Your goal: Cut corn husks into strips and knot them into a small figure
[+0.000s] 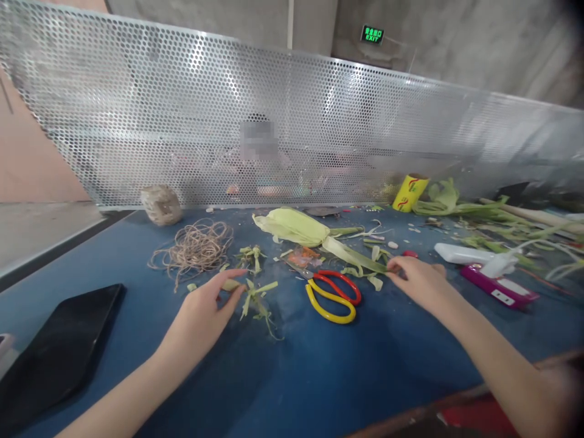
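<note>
My left hand (201, 313) is closed around one end of a small bundle of corn husk (253, 298), whose frayed green strips spread out to the right of my thumb. My right hand (417, 281) pinches the tip of a long corn husk leaf (356, 257). That leaf reaches back to a pale green corn husk (292, 226) lying in the middle of the table. Between my hands lie scissors (333, 298) with one red and one yellow handle, their blades partly over an orange wrapper. Just beyond my left hand is another small husk piece (253, 255).
A tangle of brown twine (196, 246), a wrapped roll (160, 205) and a black tablet-like slab (64, 340) lie left. Right are a purple-and-white power strip (499, 286), a yellow tube (409, 193) and heaped husks (456, 205). A perforated metal screen (182, 121) stands behind; a person sits beyond.
</note>
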Demonstrator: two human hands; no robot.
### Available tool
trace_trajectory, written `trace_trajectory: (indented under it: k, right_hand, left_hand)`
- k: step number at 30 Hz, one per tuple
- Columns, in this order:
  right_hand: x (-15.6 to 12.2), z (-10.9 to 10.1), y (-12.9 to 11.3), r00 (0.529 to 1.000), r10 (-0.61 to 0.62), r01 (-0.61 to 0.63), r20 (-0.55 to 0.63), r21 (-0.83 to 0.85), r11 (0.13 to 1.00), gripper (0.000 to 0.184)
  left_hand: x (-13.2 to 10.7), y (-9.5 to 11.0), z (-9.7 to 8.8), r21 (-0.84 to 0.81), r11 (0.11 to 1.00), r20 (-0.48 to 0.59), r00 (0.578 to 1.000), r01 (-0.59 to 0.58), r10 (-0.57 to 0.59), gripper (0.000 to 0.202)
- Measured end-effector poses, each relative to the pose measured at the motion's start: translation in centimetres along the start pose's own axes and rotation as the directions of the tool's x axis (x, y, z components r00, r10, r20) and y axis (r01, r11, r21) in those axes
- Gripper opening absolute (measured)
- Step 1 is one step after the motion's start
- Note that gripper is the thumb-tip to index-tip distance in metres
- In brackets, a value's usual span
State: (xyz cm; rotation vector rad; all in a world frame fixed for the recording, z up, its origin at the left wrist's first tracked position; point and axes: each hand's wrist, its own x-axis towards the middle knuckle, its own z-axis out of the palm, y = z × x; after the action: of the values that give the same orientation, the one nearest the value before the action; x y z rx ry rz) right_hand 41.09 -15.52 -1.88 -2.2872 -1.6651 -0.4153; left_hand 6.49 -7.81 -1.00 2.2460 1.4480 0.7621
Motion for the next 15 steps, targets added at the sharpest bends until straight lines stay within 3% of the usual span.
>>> trace_trajectory:
  k: [4, 9, 15]
  right_hand:
    - [0.8, 1.7, -2.2, 0.993, -0.082, 0.067, 0.084, 0.163, 0.984, 0.011]
    - [2.1, 2.8, -4.0, 0.990, -0.024, -0.025, 0.139, 0.341, 0.940, 0.005]
    - [3.4, 1.7, -3.8, 0.964, 0.019, -0.192, 0.267, 0.640, 0.744, 0.010]
  left_hand:
    - [0.2, -0.8, 0.4, 0.056, 0.996, -0.068, 0.995, -0.071, 0.074, 0.037]
    - [0.1, -1.2, 0.5, 0.074, 0.994, -0.097, 0.992, -0.078, 0.085, 0.038]
    - [-0.2, -0.9, 0.7, 0.161, 0.976, -0.108, 0.980, -0.147, 0.166, 0.032]
